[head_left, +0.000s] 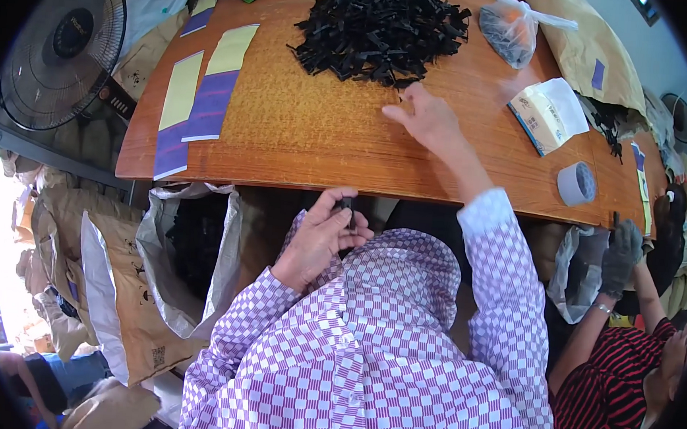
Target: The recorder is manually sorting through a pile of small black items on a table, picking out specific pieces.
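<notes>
My left hand (322, 233) is at the table's near edge, its fingers closed around a small black piece (347, 204), partly hidden by them. Over the tabletop, my right hand (431, 125) reaches toward the near side of a heap of small black strip-like pieces (380, 26). Its thumb and forefinger are apart, with nothing plainly between them. The fingertips are close to the heap's edge; whether they touch a piece, I cannot tell.
On the wooden table (284, 158) lie purple-and-yellow paper strips (212, 98), a knotted plastic bag (509, 35), a tissue box (545, 117) and a tape roll (576, 184). A fan (65, 36) stands left, an open sack (188, 267) below. A co-worker's gloved hand (619, 262) is at right.
</notes>
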{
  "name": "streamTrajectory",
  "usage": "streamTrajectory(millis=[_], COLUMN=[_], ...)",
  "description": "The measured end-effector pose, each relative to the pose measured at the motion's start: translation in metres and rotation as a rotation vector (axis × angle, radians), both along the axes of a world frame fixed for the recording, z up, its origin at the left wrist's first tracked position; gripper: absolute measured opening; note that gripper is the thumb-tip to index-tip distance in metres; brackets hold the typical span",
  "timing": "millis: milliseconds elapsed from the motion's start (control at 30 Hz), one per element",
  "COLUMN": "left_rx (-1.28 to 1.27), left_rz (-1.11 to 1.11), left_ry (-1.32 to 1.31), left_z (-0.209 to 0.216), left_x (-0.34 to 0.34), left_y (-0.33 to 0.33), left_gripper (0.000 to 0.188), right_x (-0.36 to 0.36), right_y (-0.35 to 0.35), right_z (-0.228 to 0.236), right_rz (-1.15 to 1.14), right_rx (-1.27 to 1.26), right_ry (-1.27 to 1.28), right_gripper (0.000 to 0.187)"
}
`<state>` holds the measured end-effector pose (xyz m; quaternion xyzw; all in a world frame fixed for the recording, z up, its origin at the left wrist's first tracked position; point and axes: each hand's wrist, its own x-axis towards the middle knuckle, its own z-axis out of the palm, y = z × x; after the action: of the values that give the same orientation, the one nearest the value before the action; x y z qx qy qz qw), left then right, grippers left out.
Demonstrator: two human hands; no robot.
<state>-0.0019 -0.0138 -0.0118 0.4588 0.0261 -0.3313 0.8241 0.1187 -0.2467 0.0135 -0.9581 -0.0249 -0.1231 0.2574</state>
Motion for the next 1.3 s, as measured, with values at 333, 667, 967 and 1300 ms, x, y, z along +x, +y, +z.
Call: streamTrajectory(millis=[333,667,967,1300], left_rx=[-0.127,-0.196,-0.009,0.426], left_rz=[-0.1,-0.081,0.029,0.092], left_ry=[0.135,0.006,-0.174,-0.8], left_z=[-0.007,0.0,0.0,-0.019], left_x=[0.008,0.015,0.005,-0.001], left_y=[-0.007,-0.014,-0.016,-0.019], left_gripper=[0.026,0.052,0.034,0.037], right_x=[-0.016,-0.155,-0.17,-0.153], right_y=[-0.037,0.044,0.05,0.068], right_z=[-0.04,-0.026,-0.021,-0.021], right_rz=[-0.003,0.283,0.166,0.228], right_rx=[0.001,0.756,0.684,0.667], right_ry=[-0.039,0.108,0.101,0.25], right_gripper=[0.024,0.008,0.014,0.02])
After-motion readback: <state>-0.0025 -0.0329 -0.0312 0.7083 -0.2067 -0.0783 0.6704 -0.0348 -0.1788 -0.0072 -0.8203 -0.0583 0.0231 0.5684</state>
